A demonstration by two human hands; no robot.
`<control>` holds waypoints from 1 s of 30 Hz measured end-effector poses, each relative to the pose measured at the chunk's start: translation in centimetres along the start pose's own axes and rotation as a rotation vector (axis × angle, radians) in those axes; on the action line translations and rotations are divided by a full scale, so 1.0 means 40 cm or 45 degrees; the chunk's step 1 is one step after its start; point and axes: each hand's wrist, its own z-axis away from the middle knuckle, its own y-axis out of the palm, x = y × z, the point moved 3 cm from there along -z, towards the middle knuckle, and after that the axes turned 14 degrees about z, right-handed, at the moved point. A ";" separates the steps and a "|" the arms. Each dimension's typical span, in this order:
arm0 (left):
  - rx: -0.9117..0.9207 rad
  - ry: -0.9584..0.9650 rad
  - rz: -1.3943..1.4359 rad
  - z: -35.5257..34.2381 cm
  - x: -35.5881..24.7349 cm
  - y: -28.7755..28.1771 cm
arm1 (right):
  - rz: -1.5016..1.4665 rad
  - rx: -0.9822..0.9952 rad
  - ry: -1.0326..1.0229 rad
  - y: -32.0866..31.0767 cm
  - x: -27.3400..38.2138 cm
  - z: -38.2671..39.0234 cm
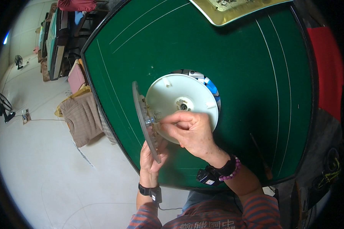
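My left hand (152, 157) grips the lower end of a grey round panel (144, 126), which stands nearly on edge. Small parts, seemingly a circuit board, show on the panel's right-hand face. Against that face my right hand (193, 131) is closed in a pinch; whatever lies between its fingertips is too small to make out. Under the right hand, a white round dish-like cover (195, 89) sits over the round opening in the green table (237, 57). A dark hub with wires is at its middle. Blue and white tiles (210, 87) peek out beyond its rim.
A gold-coloured tray (218, 21) with small metal parts lies at the far edge. A thin screwdriver-like tool (268, 172) rests near the right front. Left of the table are a brown knitted cloth (84, 116) and a fan (4, 106); red cloth (326, 72) hangs at right.
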 end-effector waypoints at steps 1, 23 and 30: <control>-0.024 0.020 -0.033 0.000 0.000 0.002 | -0.001 -0.001 0.000 -0.001 0.000 0.000; -0.191 0.107 -0.212 -0.002 -0.004 0.015 | -0.057 -0.013 -0.031 -0.007 -0.005 0.005; -0.156 0.082 -0.246 -0.007 -0.013 -0.001 | -0.041 -0.004 -0.035 -0.008 -0.008 0.005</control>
